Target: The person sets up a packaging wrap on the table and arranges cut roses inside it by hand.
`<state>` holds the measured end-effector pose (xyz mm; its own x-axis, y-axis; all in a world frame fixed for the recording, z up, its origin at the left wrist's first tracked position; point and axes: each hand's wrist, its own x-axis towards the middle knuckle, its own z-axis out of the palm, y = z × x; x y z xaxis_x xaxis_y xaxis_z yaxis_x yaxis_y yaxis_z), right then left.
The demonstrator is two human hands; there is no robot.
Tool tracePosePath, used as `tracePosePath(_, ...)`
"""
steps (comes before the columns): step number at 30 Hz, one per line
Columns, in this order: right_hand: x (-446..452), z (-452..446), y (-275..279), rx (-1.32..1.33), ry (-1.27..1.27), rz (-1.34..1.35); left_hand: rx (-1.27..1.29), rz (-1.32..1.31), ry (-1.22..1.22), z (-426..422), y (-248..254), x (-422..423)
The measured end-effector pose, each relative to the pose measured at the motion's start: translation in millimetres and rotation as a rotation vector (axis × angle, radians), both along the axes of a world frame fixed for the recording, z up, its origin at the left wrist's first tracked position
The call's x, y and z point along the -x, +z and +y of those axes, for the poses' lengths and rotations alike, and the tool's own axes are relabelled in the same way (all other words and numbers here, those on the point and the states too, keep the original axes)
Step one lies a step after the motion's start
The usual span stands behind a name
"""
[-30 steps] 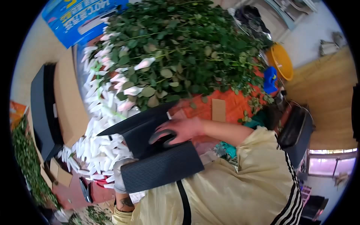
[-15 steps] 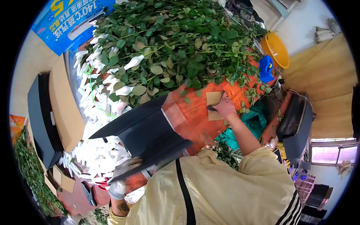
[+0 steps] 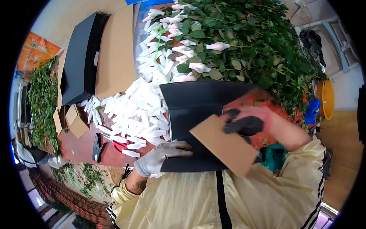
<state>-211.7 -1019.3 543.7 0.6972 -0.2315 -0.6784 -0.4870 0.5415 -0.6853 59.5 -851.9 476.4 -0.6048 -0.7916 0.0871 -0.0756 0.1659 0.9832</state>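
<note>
A black sheet [image 3: 198, 110], with a see-through part at its right end, lies in front of me over the red table. My left hand [image 3: 162, 156], in a grey glove, grips the sheet's near left side with its fingers over the black surface. My right hand [image 3: 248, 122], in a pink and dark-grey glove, holds a flat brown cardboard piece [image 3: 225, 145] tilted above the sheet. Part of the right hand's grip is blurred. To the left of the sheet is a heap of white mesh sleeves [image 3: 133, 107].
Leafy rose stems [image 3: 248, 45] with white-sleeved heads cover the far table. A black stapler [image 3: 98, 148] lies beside red-handled scissors [image 3: 120, 145] at left. Black sheets in a cardboard box [image 3: 114, 57] stand behind. A blue tape dispenser [image 3: 312, 110] and a yellow basin [image 3: 327, 99] are at right.
My right hand has lifted the cardboard piece off the table and brought it over the black sheet. The sheet has been turned and lowered in front of me. My view has swung left.
</note>
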Motion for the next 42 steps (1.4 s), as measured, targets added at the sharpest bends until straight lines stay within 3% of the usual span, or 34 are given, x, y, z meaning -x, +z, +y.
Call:
tracePosePath(2,-20,1,-64,0.157,0.162,0.032,-0.025,0.017,0.002,1,0,-1)
tracePosePath(4,-38,-3,-128,-0.146,-0.052,0.087,0.006,0.011,0.055,6,1,0)
tracePosePath(5,-42,-1,-162,-0.149,-0.045,0.09,0.003,0.013,0.062,6,-2,-1)
tracePosePath(7,-47,1,-209,0.422,-0.055,-0.126,-0.01,-0.016,0.099,4,-10,1)
tracePosePath(8,-49,5,-214,0.424,-0.055,-0.124,0.032,-0.039,0.138,3,-18,0)
tracePosePath(9,-51,11,-218,0.563,-0.07,0.015,0.032,-0.04,0.138,5,-21,1)
tracePosePath(11,-58,20,-206,0.694,-0.102,0.166,-0.41,0.104,0.299,13,-25,5)
tracePosePath(12,-65,18,-190,0.774,-0.02,0.266,-0.275,0.103,0.358,13,-30,8)
tracePosePath(13,-66,20,-179,0.849,0.048,0.372,-0.181,-0.179,0.678,17,-32,16)
tracePosePath(15,-64,21,-182,0.87,0.04,0.328,-0.405,-0.3,0.464,17,-29,8)
tracePosePath(17,-65,17,-182,0.848,0.08,0.344,-0.226,0.027,0.189,10,-38,1)
tracePosePath(20,-68,18,-175,0.699,0.018,0.319,-0.294,0.103,0.23,18,-55,3)
tracePosePath(24,-74,18,-164,0.696,0.105,0.393,-0.376,0.085,0.187,23,-68,0)
tracePosePath(25,-71,19,-175,0.769,0.094,0.397,-0.134,-0.119,-0.008,1,-34,-2)
tracePosePath(27,-71,16,-177,0.842,0.084,0.396,-0.117,-0.142,-0.084,2,-40,-8)
tracePosePath(29,-69,9,-165,0.561,0.083,0.335,-0.196,-0.085,-0.207,-4,-30,-20)
tracePosePath(33,-63,12,-196,0.867,0.113,0.374,-0.178,-0.104,-0.25,-5,-29,-30)
tracePosePath(35,-68,12,-175,0.825,0.105,0.368,-0.201,-0.074,-0.316,-10,-36,-40)
tracePosePath(37,-71,12,-162,0.641,0.124,0.427,-0.81,0.388,-0.2,-13,-55,-58)
tracePosePath(38,-71,11,-165,0.643,0.12,0.429,-0.988,0.132,-0.012,-18,-57,-63)
tracePosePath(39,-67,16,-173,0.818,0.155,0.423,-0.997,0.14,-0.018,-24,-64,-57)
tracePosePath(40,-67,16,-177,1.002,0.187,0.403,-0.527,-0.323,0.021,-35,-72,-47)
tracePosePath(41,-68,17,-170,0.999,0.192,0.406,-0.032,-0.75,0.06,-39,-76,-35)
tracePosePath(42,-70,16,-161,0.971,0.204,0.425,-0.037,-0.748,0.061,-38,-75,-24)
